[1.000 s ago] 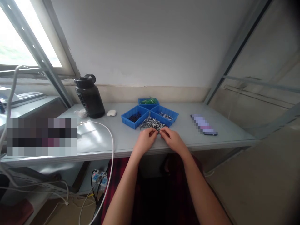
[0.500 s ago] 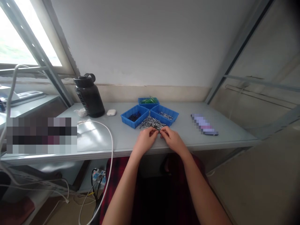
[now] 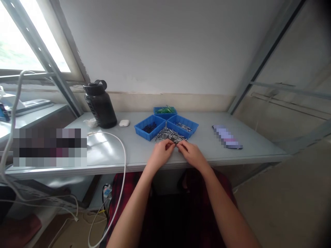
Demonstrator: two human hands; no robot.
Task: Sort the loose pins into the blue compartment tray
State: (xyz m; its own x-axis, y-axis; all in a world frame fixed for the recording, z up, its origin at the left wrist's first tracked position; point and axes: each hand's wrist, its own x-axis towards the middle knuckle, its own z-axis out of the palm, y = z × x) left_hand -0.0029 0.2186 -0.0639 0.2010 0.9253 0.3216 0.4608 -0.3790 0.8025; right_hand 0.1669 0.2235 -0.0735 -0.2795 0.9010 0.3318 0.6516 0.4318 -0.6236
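Note:
A heap of small silver screws [image 3: 168, 135] lies on the grey table [image 3: 134, 151] in front of three blue trays. My left hand [image 3: 160, 155] and my right hand [image 3: 191, 154] rest at the near edge of the heap, fingertips pinched together over it. Whatever sits between the fingers is too small to make out. The left tray [image 3: 139, 130] holds dark pieces, the right tray [image 3: 193, 126] holds silver screws, and the back tray [image 3: 156, 109] holds green pieces.
A black water jug [image 3: 100, 104] stands at the back left with a white earbud case [image 3: 124, 123] beside it. A white cable [image 3: 121, 151] loops over the table's front edge. A pixelated flat object [image 3: 227, 137] lies to the right.
The view shifted slightly; both hands stay at the screw heap with only small finger movement.

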